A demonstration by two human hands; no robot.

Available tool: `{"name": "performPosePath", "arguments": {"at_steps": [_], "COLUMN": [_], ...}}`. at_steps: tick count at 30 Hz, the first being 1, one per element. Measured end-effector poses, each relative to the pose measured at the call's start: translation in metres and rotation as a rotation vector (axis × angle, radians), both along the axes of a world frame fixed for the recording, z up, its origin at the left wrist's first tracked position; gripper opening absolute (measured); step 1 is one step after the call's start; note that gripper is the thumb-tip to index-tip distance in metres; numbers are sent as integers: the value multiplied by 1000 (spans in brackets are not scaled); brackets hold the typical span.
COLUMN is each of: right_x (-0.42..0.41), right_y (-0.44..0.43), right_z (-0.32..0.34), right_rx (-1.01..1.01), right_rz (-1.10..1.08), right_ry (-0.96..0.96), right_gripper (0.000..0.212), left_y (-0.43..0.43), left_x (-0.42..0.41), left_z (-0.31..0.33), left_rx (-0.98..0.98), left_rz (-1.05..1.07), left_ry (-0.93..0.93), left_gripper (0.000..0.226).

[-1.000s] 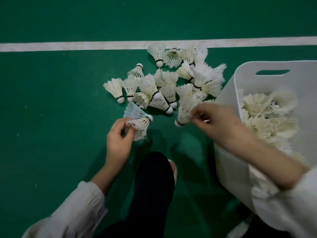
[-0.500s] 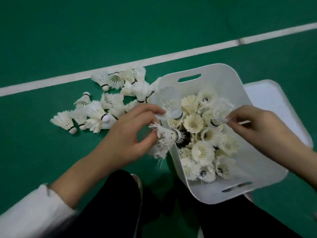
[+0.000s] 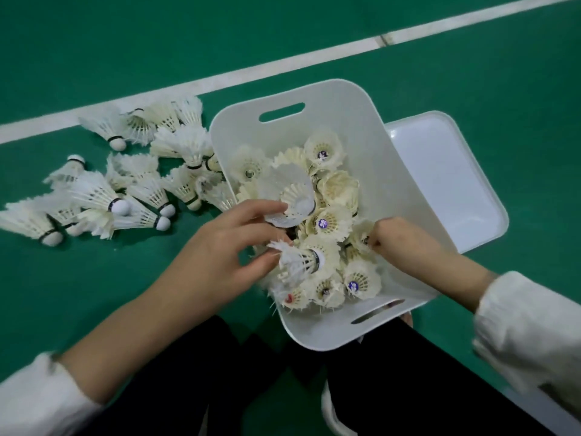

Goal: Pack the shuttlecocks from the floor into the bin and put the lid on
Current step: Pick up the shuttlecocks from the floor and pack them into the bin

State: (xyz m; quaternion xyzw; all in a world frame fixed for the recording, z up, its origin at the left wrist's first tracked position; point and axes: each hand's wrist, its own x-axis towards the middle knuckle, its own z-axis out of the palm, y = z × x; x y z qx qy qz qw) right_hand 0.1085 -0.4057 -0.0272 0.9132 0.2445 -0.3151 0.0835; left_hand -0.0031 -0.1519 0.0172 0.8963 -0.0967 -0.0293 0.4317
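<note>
A white bin (image 3: 371, 127) with slot handles stands on the green floor, and several shuttlecocks (image 3: 330, 221) lie inside it. My left hand (image 3: 226, 247) hovers over the bin's left rim. It holds two shuttlecocks: one (image 3: 290, 196) under the fingertips and a frayed one (image 3: 298, 261) pinched by the thumb. My right hand (image 3: 399, 243) reaches into the bin from the right and pinches a shuttlecock (image 3: 361, 234) among the others. A pile of several shuttlecocks (image 3: 125, 190) lies on the floor left of the bin. The white lid (image 3: 446, 184) lies flat behind the bin on the right.
A white court line (image 3: 283, 64) runs diagonally across the green floor beyond the bin. My dark-trousered legs (image 3: 220, 372) sit below the hands, with a white shoe (image 3: 333, 413) at the bottom. Bare green floor stretches far left and upper right.
Both hands left the floor pile and carried their shuttlecocks to the bin. The left now reaches over the rim and the right is down among the packed ones. My view swung right.
</note>
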Motion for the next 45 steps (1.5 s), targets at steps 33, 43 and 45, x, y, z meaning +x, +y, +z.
{"name": "performPosePath", "arguments": {"at_steps": [33,43,45], "right_x": [-5,-7,-9], "right_y": [-18,-10,-8], "right_z": [39,23,39], "right_rx": [402,101,178], "right_rz": [-65,100,52], "right_ry": [-163,-101,-123], "right_gripper": [18,32,44], "left_y": [-8,-11,-12], "left_x": [4,3,3], "left_z": [5,2,3], "left_rx": [156,176,180], "left_rz": [143,165,174], "left_ry": [93,142,159], "left_gripper": [21,15,17]}}
